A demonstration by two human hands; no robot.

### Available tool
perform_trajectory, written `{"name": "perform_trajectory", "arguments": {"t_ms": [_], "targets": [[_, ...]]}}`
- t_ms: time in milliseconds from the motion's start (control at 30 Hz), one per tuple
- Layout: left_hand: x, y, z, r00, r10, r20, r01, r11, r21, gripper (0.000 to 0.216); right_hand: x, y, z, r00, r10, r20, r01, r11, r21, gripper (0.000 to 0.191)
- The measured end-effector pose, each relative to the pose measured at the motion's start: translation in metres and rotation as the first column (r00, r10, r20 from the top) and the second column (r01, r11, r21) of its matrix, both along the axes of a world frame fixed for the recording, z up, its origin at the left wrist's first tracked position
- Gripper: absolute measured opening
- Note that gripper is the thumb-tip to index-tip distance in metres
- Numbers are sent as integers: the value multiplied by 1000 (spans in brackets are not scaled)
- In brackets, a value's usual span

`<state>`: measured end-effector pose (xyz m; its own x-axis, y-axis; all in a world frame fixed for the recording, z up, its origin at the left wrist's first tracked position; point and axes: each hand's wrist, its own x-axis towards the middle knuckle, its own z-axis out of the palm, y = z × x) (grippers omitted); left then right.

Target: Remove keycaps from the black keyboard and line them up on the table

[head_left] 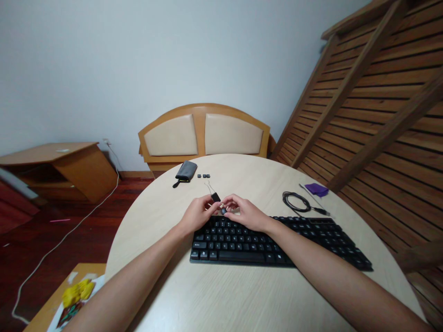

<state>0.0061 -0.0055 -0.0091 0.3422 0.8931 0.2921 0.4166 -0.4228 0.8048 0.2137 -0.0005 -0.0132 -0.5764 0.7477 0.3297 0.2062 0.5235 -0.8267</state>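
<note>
A black keyboard (277, 244) lies on the round pale wooden table (242, 295). Both my hands meet just above its far edge. My left hand (197, 214) pinches a small black keycap puller (214, 196) with wire loops sticking up behind it. My right hand (244, 213) is closed on a small black keycap (224, 210), held against the puller. Three loose black keycaps (204, 175) sit in a row farther back on the table.
A grey pouch (186, 171) lies at the table's far edge. A coiled black cable (296, 202) and a purple cloth (316, 188) lie to the right. A wooden headboard (204, 133), a slatted bed frame (380, 106) and a low cabinet (58, 168) stand around.
</note>
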Motion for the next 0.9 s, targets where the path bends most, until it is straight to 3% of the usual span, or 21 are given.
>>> {"name": "perform_trajectory", "arguments": {"t_ms": [900], "targets": [[2, 1, -2, 990, -10, 141, 22, 996, -82, 33, 0, 0, 1, 999, -35, 38, 34, 999, 20, 18]]}}
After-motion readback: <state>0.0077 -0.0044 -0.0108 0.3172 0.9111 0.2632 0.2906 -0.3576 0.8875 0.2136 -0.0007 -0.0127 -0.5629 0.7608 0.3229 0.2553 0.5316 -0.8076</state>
